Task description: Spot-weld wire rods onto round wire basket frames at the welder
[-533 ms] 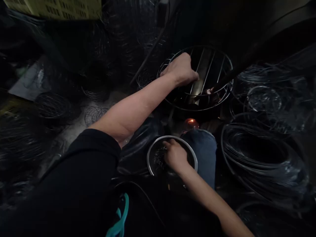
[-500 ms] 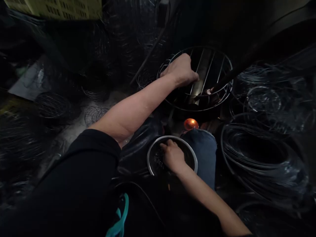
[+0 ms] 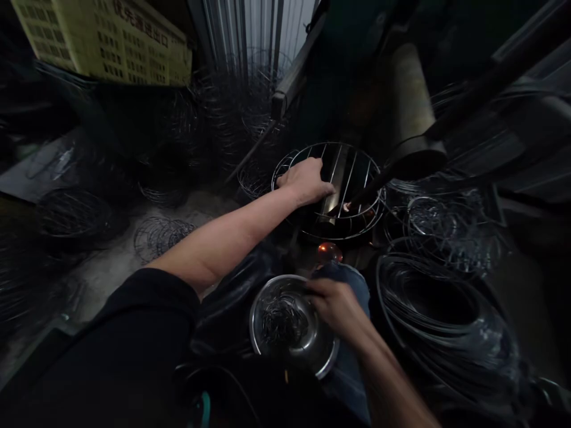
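My left hand (image 3: 306, 182) is closed over the left side of a round wire rack (image 3: 369, 169), a hoop crossed by straight parallel rods. Its thumb reaches over the rods while the other fingers are partly hidden. Above the right rim of a shiny metal bowl (image 3: 319, 339) is my right hand (image 3: 335, 306), fingertips drawn together. Whatever they pinch is too small or blurred to see. A tangle of short bent wire pieces (image 3: 283, 320) lies in the bowl, which rests by my lap. A metal bar (image 3: 338, 178) shows beneath the rods, and a dark machine arm meets the rack's right side.
Coiled wire (image 3: 401, 297) lies to the right, with more wire loops behind it. A yellow crate (image 3: 134, 44) stands at the upper left. Below the rack is a small orange-lit round object (image 3: 329, 252). A thick cylinder (image 3: 413, 101) hangs at the upper right.
My right hand has come up out of the bowl to its right rim, baring the wire pieces. My left hand keeps its place on the rack. The view has tilted up.
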The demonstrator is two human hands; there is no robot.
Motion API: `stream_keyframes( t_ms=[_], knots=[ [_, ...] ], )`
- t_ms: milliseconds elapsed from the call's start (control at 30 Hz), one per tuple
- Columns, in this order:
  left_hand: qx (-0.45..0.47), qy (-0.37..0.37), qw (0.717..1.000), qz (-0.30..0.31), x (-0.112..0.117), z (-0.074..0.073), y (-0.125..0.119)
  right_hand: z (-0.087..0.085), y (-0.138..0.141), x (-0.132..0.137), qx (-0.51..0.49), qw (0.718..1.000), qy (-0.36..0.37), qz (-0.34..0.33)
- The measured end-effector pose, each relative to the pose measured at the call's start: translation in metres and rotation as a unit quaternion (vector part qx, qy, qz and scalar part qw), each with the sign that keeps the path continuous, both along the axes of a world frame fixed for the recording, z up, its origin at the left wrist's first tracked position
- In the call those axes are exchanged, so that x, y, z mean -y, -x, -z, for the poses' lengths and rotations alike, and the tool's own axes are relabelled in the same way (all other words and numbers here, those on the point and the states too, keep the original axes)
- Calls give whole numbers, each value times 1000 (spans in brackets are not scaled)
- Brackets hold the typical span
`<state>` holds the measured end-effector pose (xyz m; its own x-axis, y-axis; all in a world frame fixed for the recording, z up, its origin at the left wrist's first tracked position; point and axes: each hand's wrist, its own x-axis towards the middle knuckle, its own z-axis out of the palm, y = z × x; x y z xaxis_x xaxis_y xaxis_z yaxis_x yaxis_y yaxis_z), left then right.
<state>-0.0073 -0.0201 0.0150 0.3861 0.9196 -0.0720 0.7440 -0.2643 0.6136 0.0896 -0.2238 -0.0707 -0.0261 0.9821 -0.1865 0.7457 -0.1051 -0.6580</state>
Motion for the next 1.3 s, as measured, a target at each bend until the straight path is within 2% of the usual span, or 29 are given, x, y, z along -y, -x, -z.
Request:
stream_keyframes(
  t_ms=[67,133,233,300,400,533,700,900,1167,1300],
  knots=[
    [-3,-5,1000,-1,1,0,-4,-13,-13,-17,-62,988,-100,98],
    [-9,-10,1000,-4,3,-1,-8,-25,-20,-37,-54,966,-174,184],
    [-22,-11,1000,-9,5,-2,-11,-34,-20,-62,-17,947,-221,233],
    [-29,-11,999,-11,6,-3,-12,-33,-17,-72,-29,936,-238,257],
    [-31,-12,999,-13,6,-4,-12,-25,-10,-78,-119,913,-254,294],
    [-26,-18,999,-13,3,-4,-13,-10,-4,-79,-249,862,-280,342],
    [-30,-12,999,-10,1,-2,-17,4,0,-78,-336,812,-301,372],
    [-33,-4,999,-10,-4,1,-22,10,0,-76,-359,790,-319,382],
    [-25,8,1000,-15,-15,3,-26,13,-3,-83,-362,783,-322,391],
    [-17,12,1000,-24,-19,6,-29,10,-7,-85,-358,793,-312,381]
  ],
)
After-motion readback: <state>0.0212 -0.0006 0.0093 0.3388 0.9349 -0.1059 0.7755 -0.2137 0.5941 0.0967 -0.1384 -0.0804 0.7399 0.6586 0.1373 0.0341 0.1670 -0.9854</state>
